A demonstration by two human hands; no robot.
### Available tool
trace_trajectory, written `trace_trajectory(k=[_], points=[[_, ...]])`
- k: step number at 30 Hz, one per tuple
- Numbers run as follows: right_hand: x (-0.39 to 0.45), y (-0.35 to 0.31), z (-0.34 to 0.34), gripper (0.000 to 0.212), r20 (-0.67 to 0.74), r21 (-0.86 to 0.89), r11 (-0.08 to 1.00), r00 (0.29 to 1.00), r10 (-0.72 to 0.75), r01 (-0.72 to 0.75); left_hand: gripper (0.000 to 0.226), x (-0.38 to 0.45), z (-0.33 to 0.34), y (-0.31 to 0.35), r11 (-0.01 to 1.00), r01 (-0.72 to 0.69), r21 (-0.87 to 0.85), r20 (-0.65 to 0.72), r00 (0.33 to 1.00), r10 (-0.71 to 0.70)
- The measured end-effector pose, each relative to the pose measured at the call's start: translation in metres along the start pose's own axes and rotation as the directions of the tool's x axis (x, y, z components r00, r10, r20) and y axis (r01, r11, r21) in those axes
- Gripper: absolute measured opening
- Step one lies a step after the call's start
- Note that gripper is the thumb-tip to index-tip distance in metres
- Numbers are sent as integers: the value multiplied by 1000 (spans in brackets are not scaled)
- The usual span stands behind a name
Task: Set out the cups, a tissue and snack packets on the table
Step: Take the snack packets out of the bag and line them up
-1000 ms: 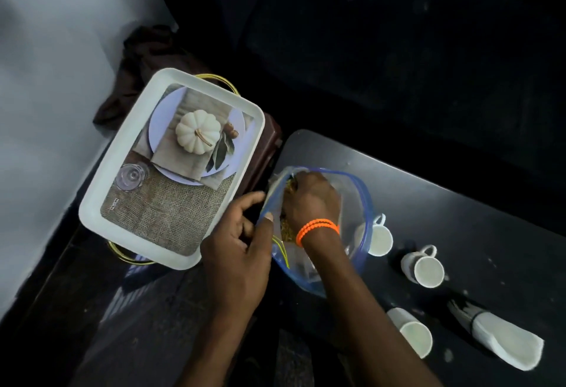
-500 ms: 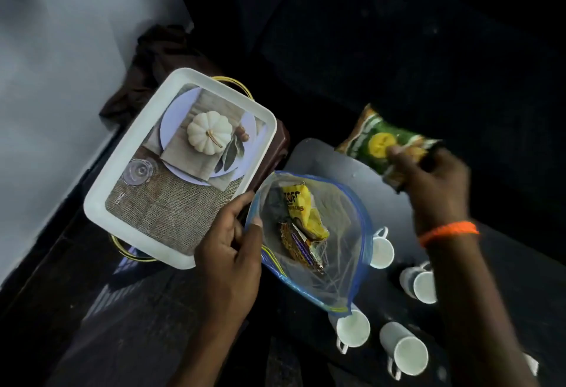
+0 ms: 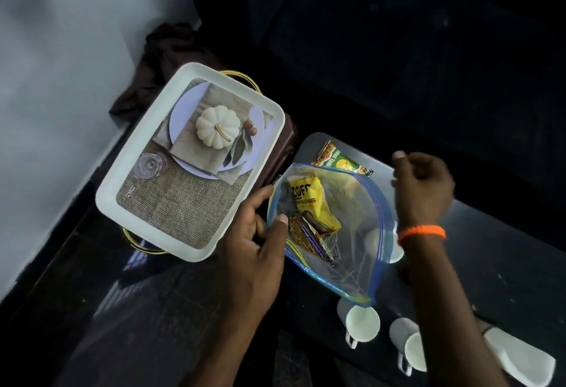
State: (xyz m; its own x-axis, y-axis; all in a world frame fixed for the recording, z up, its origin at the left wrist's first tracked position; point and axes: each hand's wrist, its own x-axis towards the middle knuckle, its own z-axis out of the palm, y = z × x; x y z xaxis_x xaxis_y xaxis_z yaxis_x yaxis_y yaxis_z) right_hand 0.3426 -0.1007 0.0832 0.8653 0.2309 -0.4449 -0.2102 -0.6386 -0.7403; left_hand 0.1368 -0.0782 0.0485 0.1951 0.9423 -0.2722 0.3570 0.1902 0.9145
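1. The green snack packet (image 3: 341,160) lay flat on the dark bench (image 3: 505,252), at its far left end. Its long axis ran from near-right to far-left, and its near edge was hidden behind the rim of the clear bag (image 3: 352,252).
2. The clear bag had a blue zip edge and was held open, mouth toward the camera. Its long axis ran from the far left down to the near right.
3. Inside the bag, a yellow packet (image 3: 312,206) stood tilted, its printed top toward the far left. The readable writing was "ZOFF"; the smaller line beneath it was not clear enough to read.
4. A second, brown and purple packet (image 3: 309,238) lay beneath the yellow one in the bag. Its print was not legible.
5. The left hand (image 3: 254,252) pinched the left rim of the bag between thumb and fingers (image 3: 277,222).
6. The right hand (image 3: 422,184) hovered above the bench to the right of the bag. Its fingers were loosely curled and held nothing. An orange band (image 3: 422,231) circled that wrist.
7. Two white cups (image 3: 363,322) lay on their sides at the near edge of the bench, mouths toward the camera. Another cup (image 3: 396,253) showed partly behind the bag.
8. A folded white tissue (image 3: 520,359) lay at the near right of the bench.
9. A white tray (image 3: 190,163) printed with a pumpkin picture sat to the left of the bag.
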Motion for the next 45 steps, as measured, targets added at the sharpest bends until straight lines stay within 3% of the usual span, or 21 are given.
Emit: trace_trajectory(k=[2,4,5,7,8,10,13,18,23,25,27,30,32,35,37,38,41,43,45], points=[[-26,-5,-15,20,-90,137,951,960,-266,276,39,0,2,0,1000,17,2,-11,1000,-17],[-56,4,-16,12,78,159,863,865,-496,480,35,-1,4,-1,999,41,31,-18,999,-41],[-65,10,-8,15,214,83,849,823,-527,522,31,-1,5,-2,998,50,43,-23,999,-49],[-64,27,27,22,415,-237,799,801,-431,553,16,-2,8,-2,996,67,54,-47,997,-65],[-56,36,48,28,447,-404,760,835,-322,510,8,-2,10,-2,996,73,58,-55,996,-70],[-32,54,85,40,422,-643,685,905,-55,341,17,-1,15,-4,995,75,60,-70,995,-71],[1,76,114,39,362,-779,550,932,3,301,20,-2,19,-9,996,70,63,-79,995,-65],[-6,84,104,44,362,-629,692,921,-143,354,12,0,25,-14,993,72,94,-183,982,-54],[-65,43,33,33,447,-243,738,748,-491,629,9,11,22,-15,987,119,108,-306,949,-81],[-82,22,-8,30,410,8,810,737,-537,586,8,16,15,-18,985,126,115,-313,946,-85],[-75,9,-43,27,343,223,848,776,-530,480,9,18,7,-22,987,127,101,-304,948,-90],[-24,2,-76,18,127,131,813,804,-581,567,11,17,-4,-24,988,126,90,-275,957,-97],[23,14,-74,16,69,29,840,837,-543,542,13,14,-9,-23,990,120,78,-253,963,-96],[81,55,-26,16,256,-3,964,932,-256,266,19,9,-12,-20,993,108,37,-243,965,-96],[96,83,16,14,409,-91,987,909,-83,131,21,6,-10,-18,993,114,2,-227,968,-111],[99,94,31,17,438,-190,972,898,-40,136,19,5,-8,-17,994,112,-3,-218,970,-110],[102,106,49,37,333,-453,857,938,-92,245,11,4,-1,-14,996,91,5,-192,978,-88],[93,96,44,46,162,-449,862,970,-180,235,12,6,5,-10,996,92,-12,-175,980,-93],[67,73,29,38,-35,-320,886,930,-366,337,13,7,9,-7,995,93,-45,-158,982,-99]])
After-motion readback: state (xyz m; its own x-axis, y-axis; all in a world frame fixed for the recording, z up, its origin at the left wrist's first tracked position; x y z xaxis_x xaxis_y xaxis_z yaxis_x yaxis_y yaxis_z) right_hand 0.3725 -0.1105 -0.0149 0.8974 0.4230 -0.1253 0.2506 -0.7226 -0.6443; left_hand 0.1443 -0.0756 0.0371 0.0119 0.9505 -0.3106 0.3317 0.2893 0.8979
